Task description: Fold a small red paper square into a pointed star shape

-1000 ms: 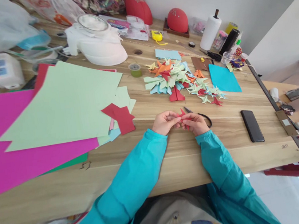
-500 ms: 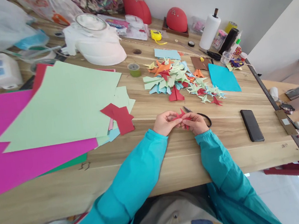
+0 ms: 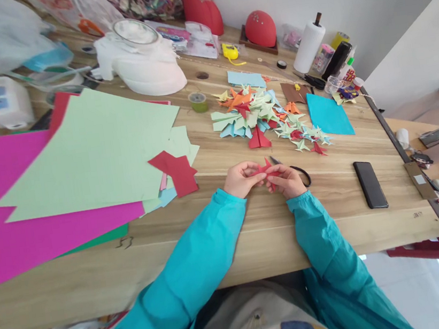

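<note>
Between my two hands is a small red paper star, its points sticking out past the fingers. My left hand pinches it from the left. My right hand grips it from the other side, fingers closed. Partly covered by the right hand, a pair of scissors lies on the table with its dark handle to the right. Beyond the hands is a heap of folded paper stars and shapes in green, orange, red and blue. Red paper scraps lie to the left.
Large sheets of light green paper and magenta paper spread over the left side. A black phone lies to the right, with a blue sheet behind it. A tape roll and a yellow tape measure sit further back.
The fingers of my right hand have shifted slightly on the red paper star. Otherwise the view has moved only a little.
</note>
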`<state>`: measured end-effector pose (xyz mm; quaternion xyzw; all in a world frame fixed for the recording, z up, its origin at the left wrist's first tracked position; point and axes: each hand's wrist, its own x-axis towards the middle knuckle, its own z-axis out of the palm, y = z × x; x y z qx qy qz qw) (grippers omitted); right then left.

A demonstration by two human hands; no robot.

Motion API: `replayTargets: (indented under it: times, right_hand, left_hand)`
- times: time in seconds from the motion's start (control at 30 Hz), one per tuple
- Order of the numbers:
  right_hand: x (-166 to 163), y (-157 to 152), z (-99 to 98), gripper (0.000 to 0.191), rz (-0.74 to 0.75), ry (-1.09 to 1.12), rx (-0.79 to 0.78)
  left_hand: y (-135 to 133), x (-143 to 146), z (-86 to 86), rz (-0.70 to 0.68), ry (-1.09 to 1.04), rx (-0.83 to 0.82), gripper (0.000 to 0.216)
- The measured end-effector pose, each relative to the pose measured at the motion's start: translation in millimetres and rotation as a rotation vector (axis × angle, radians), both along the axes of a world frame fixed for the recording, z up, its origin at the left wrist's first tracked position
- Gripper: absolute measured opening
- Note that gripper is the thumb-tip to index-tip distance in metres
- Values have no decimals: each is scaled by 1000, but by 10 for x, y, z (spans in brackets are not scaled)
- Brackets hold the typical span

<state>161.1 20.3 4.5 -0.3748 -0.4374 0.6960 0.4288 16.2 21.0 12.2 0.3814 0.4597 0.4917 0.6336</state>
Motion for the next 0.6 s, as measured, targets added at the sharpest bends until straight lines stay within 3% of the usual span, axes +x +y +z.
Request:
replayTargets:
  times: [0.23,0.43,0.6]
  right_hand:
    - [14,-9,24,25,7,-49,58]
    - [13,-15,45,27,32,31,-7]
    - [-17,-22,55,22,-31,-35,36]
  left_hand:
    - [0,-3,-15,-12,-46,-43,45]
    - [12,-12,-43,1,-65,-43,45]
    - [10,1,-38,-6,-44,-41,43]
